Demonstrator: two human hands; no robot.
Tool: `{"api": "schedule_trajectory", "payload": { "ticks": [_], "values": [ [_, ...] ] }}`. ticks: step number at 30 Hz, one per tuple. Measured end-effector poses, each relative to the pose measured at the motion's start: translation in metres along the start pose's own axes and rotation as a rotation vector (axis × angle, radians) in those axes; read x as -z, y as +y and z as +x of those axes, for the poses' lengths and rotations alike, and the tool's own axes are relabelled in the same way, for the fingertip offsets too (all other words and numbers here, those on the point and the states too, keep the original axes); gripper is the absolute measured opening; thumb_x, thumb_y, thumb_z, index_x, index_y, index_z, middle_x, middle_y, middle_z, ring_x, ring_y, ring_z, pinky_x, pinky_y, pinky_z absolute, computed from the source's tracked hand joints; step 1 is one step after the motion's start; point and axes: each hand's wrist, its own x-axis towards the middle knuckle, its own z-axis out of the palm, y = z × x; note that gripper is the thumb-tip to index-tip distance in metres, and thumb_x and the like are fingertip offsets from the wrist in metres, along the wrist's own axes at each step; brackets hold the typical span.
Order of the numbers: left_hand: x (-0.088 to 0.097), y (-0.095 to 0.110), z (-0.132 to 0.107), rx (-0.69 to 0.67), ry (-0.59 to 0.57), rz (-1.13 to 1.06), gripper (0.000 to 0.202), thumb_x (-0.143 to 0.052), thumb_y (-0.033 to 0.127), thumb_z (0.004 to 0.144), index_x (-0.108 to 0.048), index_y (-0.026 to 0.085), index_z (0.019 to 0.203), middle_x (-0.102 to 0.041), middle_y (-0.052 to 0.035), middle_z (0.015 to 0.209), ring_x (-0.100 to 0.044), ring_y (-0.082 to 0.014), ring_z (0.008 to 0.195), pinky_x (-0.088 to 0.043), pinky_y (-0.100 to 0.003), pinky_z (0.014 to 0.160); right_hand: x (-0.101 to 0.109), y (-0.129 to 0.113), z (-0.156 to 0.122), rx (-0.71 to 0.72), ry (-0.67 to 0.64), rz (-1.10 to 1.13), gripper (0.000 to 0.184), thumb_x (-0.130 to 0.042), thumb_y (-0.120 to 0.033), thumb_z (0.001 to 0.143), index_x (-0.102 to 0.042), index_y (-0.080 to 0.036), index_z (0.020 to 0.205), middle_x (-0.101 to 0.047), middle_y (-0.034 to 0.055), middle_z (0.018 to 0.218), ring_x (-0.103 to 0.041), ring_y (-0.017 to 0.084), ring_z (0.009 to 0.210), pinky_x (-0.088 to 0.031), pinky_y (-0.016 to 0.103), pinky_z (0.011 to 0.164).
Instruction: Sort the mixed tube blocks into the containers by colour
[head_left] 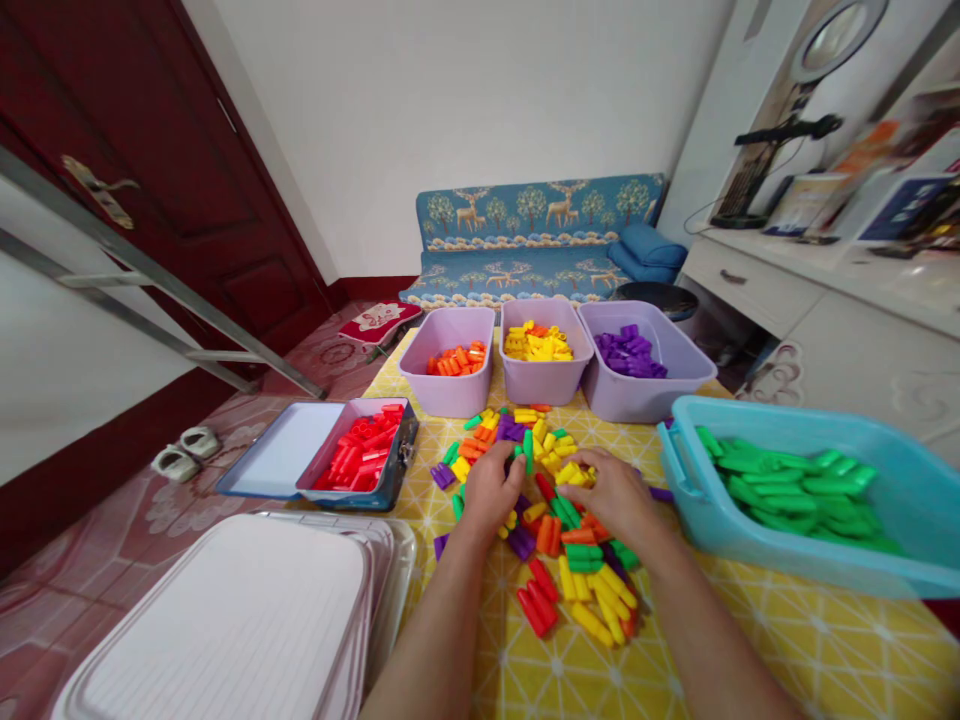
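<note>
A pile of small plastic pieces [559, 530] in red, orange, yellow, green and purple lies on the yellow patterned tablecloth [750, 640]. My left hand [491, 490] rests on the pile's left side, fingers curled down among the pieces; what they hold is hidden. My right hand [611, 490] lies on the pile's right side, fingers bent and pressed onto yellow and green pieces. Behind the pile stand three lilac bins: one with orange pieces [450, 350], one with yellow [541, 375], one with purple [645, 395].
A blue tub [907, 490] with green pieces sits at the right. An open tin [285, 455] with red pieces is at the left. A white lidded box [240, 620] fills the near left. A sofa, a dark door and white cabinets surround the table.
</note>
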Motion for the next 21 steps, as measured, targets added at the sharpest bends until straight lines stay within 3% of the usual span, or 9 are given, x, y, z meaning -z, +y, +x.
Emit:
{"api": "schedule_trajectory", "payload": {
  "ticks": [3,5,7,9,11,13,14,16,21],
  "values": [
    [-0.004,-0.004,0.001,0.024,0.052,-0.059,0.023,-0.045,0.030,0.088,-0.061,0.018,0.099,-0.065,-0.0033,0.085,-0.059,-0.0174,0.079,-0.043,-0.028,0.071,0.001,0.001,0.002,0.018,-0.072,0.173,0.025,-0.067,-0.034,0.069,-0.067,-0.020,0.089,-0.069,0.0017,0.082,-0.063,0.020,0.074,-0.047,0.030,0.067],
    [-0.006,-0.007,0.001,0.028,0.049,-0.082,0.023,-0.048,0.029,0.086,-0.062,0.019,0.102,-0.066,-0.0029,0.086,-0.060,-0.0175,0.079,-0.044,-0.028,0.072,0.004,0.000,0.007,0.060,-0.177,0.213,0.020,-0.069,-0.034,0.066,-0.067,-0.020,0.080,-0.067,-0.0006,0.072,-0.061,0.018,0.066,-0.045,0.028,0.060],
    [-0.007,-0.008,0.001,0.028,0.040,-0.090,0.023,-0.050,0.029,0.085,-0.062,0.020,0.102,-0.066,-0.0028,0.087,-0.060,-0.0179,0.081,-0.045,-0.029,0.074,0.009,-0.006,0.018,0.094,-0.201,0.233,0.017,-0.072,-0.032,0.062,-0.067,-0.019,0.071,-0.065,-0.0007,0.066,-0.059,0.017,0.064,-0.045,0.027,0.059],
    [-0.006,-0.008,0.000,0.017,0.039,-0.097,0.024,-0.050,0.027,0.084,-0.063,0.019,0.103,-0.066,-0.0036,0.091,-0.061,-0.0186,0.086,-0.046,-0.030,0.078,0.017,-0.017,0.033,0.075,-0.087,0.367,0.021,-0.070,-0.034,0.063,-0.068,-0.018,0.077,-0.067,0.0013,0.072,-0.060,0.017,0.066,-0.046,0.028,0.059],
    [-0.004,-0.006,-0.001,-0.008,0.036,-0.112,0.025,-0.049,0.023,0.083,-0.063,0.019,0.103,-0.066,-0.0044,0.095,-0.060,-0.0192,0.091,-0.045,-0.031,0.083,0.022,-0.027,0.048,0.042,0.090,0.637,0.039,-0.066,-0.038,0.069,-0.065,-0.019,0.103,-0.069,0.0055,0.094,-0.063,0.017,0.072,-0.050,0.028,0.062],
    [-0.003,-0.004,-0.001,-0.044,0.020,-0.133,0.025,-0.048,0.019,0.081,-0.063,0.019,0.102,-0.066,-0.0044,0.097,-0.059,-0.0194,0.095,-0.045,-0.032,0.086,0.022,-0.034,0.057,0.033,0.209,0.817,0.059,-0.064,-0.040,0.072,-0.051,-0.022,0.126,-0.062,0.0095,0.117,-0.065,0.017,0.078,-0.052,0.030,0.065],
    [-0.003,-0.003,-0.001,-0.061,0.011,-0.149,0.026,-0.049,0.017,0.080,-0.063,0.019,0.101,-0.066,-0.0043,0.098,-0.059,-0.0194,0.096,-0.045,-0.032,0.087,0.019,-0.035,0.058,0.033,0.235,0.824,0.064,-0.064,-0.041,0.072,-0.046,-0.022,0.131,-0.059,0.0107,0.123,-0.066,0.017,0.079,-0.053,0.031,0.066],
    [-0.003,-0.001,-0.002,-0.082,0.003,-0.197,0.026,-0.051,0.015,0.078,-0.064,0.019,0.100,-0.066,-0.0041,0.099,-0.059,-0.0190,0.097,-0.045,-0.032,0.088,0.009,-0.032,0.053,0.021,0.238,0.674,0.060,-0.064,-0.040,0.073,-0.050,-0.021,0.128,-0.060,0.0113,0.121,-0.066,0.017,0.077,-0.053,0.032,0.069],
    [-0.007,-0.004,-0.001,-0.018,0.032,-0.396,0.022,-0.054,0.015,0.079,-0.062,0.017,0.099,-0.068,-0.0044,0.096,-0.061,-0.0171,0.091,-0.047,-0.029,0.084,-0.025,-0.014,0.026,0.025,0.033,0.232,0.030,-0.065,-0.034,0.071,-0.070,-0.020,0.098,-0.071,0.0070,0.094,-0.064,0.018,0.071,-0.050,0.034,0.072]
  ]
}}
